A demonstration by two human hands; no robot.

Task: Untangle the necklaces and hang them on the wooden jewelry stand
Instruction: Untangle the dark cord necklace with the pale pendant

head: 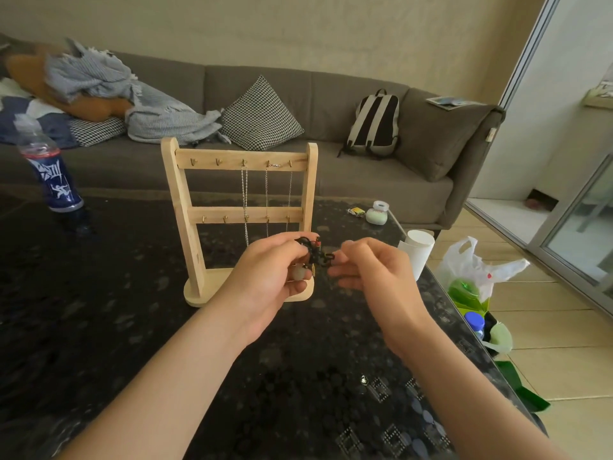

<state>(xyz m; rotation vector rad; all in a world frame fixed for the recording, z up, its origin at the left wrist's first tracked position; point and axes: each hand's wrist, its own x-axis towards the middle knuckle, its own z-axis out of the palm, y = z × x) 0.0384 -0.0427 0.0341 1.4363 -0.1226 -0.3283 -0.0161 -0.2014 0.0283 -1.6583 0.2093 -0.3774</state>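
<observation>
Both left hand [265, 273] and right hand [371, 273] pinch the necklace [313, 253] (bunched between).

Daylight floods in from the tall glass sliding door [577, 227] at my right, bleaching the pale tiled floor [547, 343]. The dark speckled glossy tabletop [116, 293] reads dim. The pale wooden jewelry stand [173, 194] is sharp at centre. My wide lens bows the edges, and the blue-labelled clear plastic bottle [53, 174] blurs.
</observation>
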